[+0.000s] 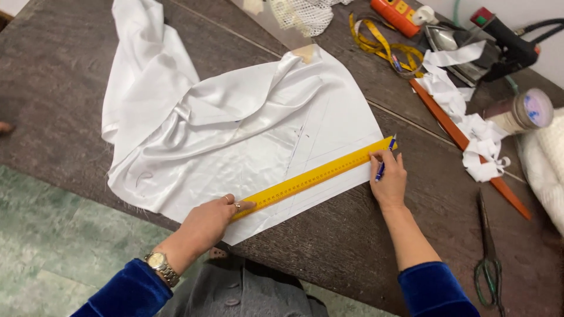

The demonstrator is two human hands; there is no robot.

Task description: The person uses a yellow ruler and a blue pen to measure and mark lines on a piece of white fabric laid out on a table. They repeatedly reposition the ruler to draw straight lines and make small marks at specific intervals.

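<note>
On white fabric (247, 135), left hand (208, 220) presses flat a yellow ruler (311, 176); right hand (389, 179) pinches a blue pen (385, 159).

dark wooden table (352, 246): white satin cloth (223, 129) centre-left, green-handled scissors (487, 258) lower right, orange ruler (470, 147) and yellow tape measure (382, 44) upper right.

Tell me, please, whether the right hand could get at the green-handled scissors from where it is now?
Probably yes. The scissors lie uncovered on the table, to the right of the right hand, with nothing between them. That hand holds a blue pen, though, so gripping them might be awkward.
</note>
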